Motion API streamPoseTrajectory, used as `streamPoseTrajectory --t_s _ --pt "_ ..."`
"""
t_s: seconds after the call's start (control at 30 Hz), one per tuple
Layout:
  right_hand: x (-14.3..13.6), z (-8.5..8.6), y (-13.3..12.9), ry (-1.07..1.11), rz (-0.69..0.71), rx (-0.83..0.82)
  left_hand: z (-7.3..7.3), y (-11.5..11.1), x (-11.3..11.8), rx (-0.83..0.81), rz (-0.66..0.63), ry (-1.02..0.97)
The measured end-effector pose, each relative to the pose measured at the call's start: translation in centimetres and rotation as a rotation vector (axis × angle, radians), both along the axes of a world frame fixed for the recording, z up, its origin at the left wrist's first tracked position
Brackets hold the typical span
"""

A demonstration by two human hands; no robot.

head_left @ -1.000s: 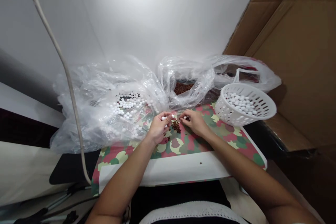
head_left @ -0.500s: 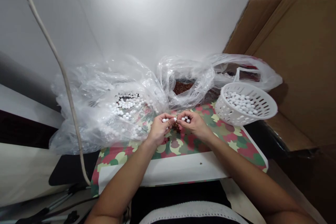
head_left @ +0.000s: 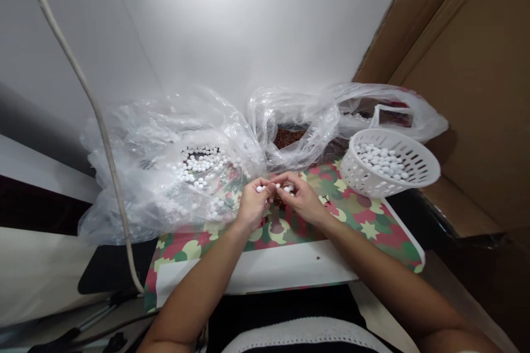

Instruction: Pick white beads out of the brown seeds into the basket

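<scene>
My left hand (head_left: 254, 202) is closed on small white balls (head_left: 259, 189), with its thumb and forefinger pinched together. Fingertip to fingertip with it, my right hand (head_left: 301, 197) also closes around several white balls. One white ball sits where the two pinches meet; the fingers partly cover it. Below the fingertips, a small heap of reddish-brown bits (head_left: 282, 200) lies on the camouflage-patterned table cover (head_left: 364, 227), mostly hidden by my hands.
A clear plastic bag (head_left: 136, 176) with many white balls spreads at left. Behind my hands, another bag (head_left: 318, 140) holds brown bits. A white slotted basket (head_left: 424, 168) with white balls stands at right, beside cardboard (head_left: 467, 83). A pale cable (head_left: 108, 149) hangs at left.
My right hand has moved slightly left, so its fingertips now meet and overlap those of my left hand. The heap of brown bits is more covered. My left hand has barely moved.
</scene>
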State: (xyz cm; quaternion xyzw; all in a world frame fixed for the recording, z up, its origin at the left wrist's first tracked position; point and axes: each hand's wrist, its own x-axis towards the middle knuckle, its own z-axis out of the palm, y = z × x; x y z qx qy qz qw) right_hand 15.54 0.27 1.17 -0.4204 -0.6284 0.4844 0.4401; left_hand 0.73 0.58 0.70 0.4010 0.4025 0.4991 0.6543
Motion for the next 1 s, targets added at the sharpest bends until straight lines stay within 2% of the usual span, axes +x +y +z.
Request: streamPoseTrajectory --t_s 0.1,0.17,0.23,0.37,0.43,0.53,0.6,0.67,0.73,0.8,0.9,1.0 --pt "0.3 -0.8 1.0 0.326 -0.05 -0.288 0.5 0.4 -0.2 -0.025 0.006 -0.062" --pt "1.0 -1.2 1.9 0.352 -0.087 -0.358 1.0 0.7 -0.8 -0.11 -0.006 -0.129" --pt "1.8 -1.6 2.7 0.119 -0.108 -0.276 1.5 0.9 -1.4 -0.182 -0.046 -0.185" --pt "2.6 -2.3 3.7 -0.45 -0.019 0.127 1.8 0.9 -2.0 -0.152 -0.098 -0.202" --pt "2.5 -2.8 3.9 -0.589 0.035 0.216 1.5 0.8 -2.1 -0.129 -0.125 -0.184" --pt "2.3 -3.2 3.9 -0.666 0.04 0.246 0.8 0.9 -2.1 -0.1 -0.134 -0.158" --pt "2.3 -2.8 3.6 -0.605 0.007 0.221 0.5 0.9 -2.0 -0.097 -0.125 -0.155" --pt "2.2 -1.8 2.9 -0.441 -0.017 0.117 0.4 0.9 -2.0 -0.102 -0.124 -0.158" --pt "2.0 -0.5 2.0 -0.233 0.007 -0.026 0.5 0.9 -1.8 -0.096 -0.116 -0.158" --pt "1.7 0.6 1.1 -0.089 0.055 -0.09 0.7 0.8 -1.5 -0.087 -0.104 -0.153" --pt "1.1 1.3 0.3 -0.039 0.054 -0.078 0.9 0.6 -1.1 -0.093 -0.099 -0.132" --pt "1.0 1.1 0.3 -0.05 0.045 -0.067 1.0 0.5 -1.0 -0.091 -0.103 -0.111"
